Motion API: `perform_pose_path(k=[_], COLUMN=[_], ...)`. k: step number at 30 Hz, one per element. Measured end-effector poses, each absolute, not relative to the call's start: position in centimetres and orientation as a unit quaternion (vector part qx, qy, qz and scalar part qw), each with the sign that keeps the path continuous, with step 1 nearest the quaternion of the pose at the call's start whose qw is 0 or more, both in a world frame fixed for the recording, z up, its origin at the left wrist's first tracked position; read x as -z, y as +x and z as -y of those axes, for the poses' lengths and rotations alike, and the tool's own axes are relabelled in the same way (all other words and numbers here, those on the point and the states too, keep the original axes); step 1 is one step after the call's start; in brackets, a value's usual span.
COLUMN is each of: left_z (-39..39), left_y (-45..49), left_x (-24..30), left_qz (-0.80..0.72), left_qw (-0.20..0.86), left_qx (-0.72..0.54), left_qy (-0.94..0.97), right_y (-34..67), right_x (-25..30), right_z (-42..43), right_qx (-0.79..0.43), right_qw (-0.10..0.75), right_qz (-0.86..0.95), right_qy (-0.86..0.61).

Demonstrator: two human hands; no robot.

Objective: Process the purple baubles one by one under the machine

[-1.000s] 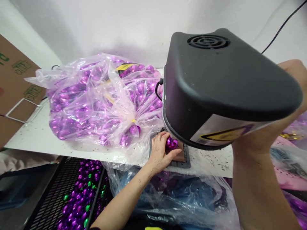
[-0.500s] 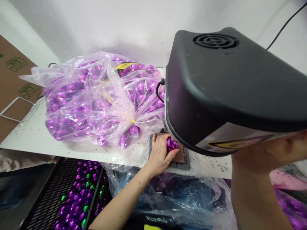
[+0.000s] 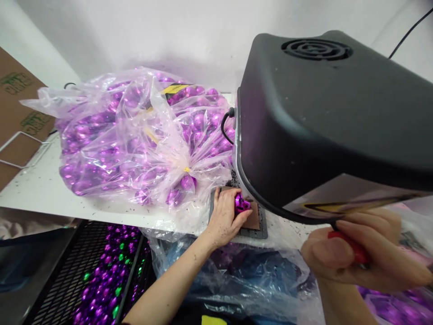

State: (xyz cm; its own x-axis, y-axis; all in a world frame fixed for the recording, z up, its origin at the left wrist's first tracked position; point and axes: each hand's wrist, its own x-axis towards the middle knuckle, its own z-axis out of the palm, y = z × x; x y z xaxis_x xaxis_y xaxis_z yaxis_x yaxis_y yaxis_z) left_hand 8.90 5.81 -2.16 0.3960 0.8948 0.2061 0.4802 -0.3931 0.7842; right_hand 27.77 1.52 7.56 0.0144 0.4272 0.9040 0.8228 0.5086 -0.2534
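My left hand (image 3: 224,217) is closed on a small shiny purple bauble (image 3: 241,203), holding it on a brown pad set in a grey base plate (image 3: 256,229) under the black machine hood (image 3: 324,117). My right hand (image 3: 358,255), close to the camera at the lower right, pinches a red handle (image 3: 348,246) beneath the hood's front edge. Most of the pad is hidden by the hood.
A big clear plastic bag of purple baubles (image 3: 135,140) fills the white table (image 3: 37,189) to the left of the machine. A black wire basket (image 3: 101,275) with purple and green beads stands below. Crumpled plastic with blue contents (image 3: 257,275) lies under the table edge. Cardboard (image 3: 16,117) leans at left.
My right hand came down from the hood's right side to below its front edge and closed on the red handle. The left hand stays on the bauble.
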Motion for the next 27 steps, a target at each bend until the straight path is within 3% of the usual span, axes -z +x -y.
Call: perform_pose_path(k=[16, 27], left_z=[-5.9, -5.8], left_y=[9.0, 9.0], left_x=[2.6, 2.3], left_qz=[-0.445, -0.447], left_qw=[0.34, 0.318], left_qx=[-0.307, -0.315], left_qy=[0.769, 0.774], right_y=[25.3, 25.6], right_x=[-5.3, -2.2], right_z=[-3.7, -2.1], right_qx=[0.262, 0.164], right_qw=[0.656, 0.589], right_qz=[0.594, 0.627], right_qy=[-0.386, -0.483])
